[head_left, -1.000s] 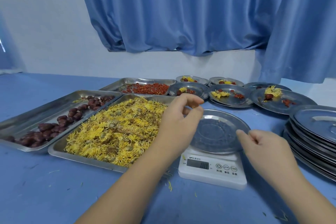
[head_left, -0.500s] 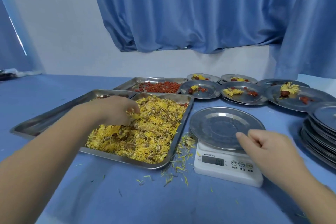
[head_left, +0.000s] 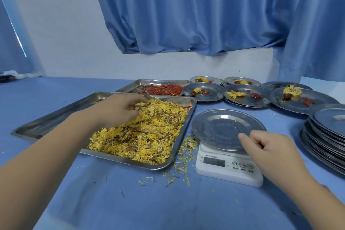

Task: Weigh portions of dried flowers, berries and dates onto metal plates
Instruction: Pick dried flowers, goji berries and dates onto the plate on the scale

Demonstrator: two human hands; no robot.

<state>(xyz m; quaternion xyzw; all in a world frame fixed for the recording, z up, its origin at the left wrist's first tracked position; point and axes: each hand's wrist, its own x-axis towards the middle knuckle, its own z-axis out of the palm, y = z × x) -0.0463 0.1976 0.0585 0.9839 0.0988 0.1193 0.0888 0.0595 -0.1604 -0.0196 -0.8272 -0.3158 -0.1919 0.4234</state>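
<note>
Single view, worn on the head, wide-angle. It faces forward and somewhat down across a blue table [head_left: 130,201] toward a white wall [head_left: 61,29] and blue curtain [head_left: 186,14]. Both forearms enter from the bottom edge. Nearest the lens, at mid-frame: the left hand [head_left: 119,107] over the dried flowers [head_left: 149,136] and the right hand [head_left: 270,149] at the plate [head_left: 220,127] on the scale [head_left: 227,166]. The stacked plates [head_left: 328,136] are cut off by the right edge.
</note>
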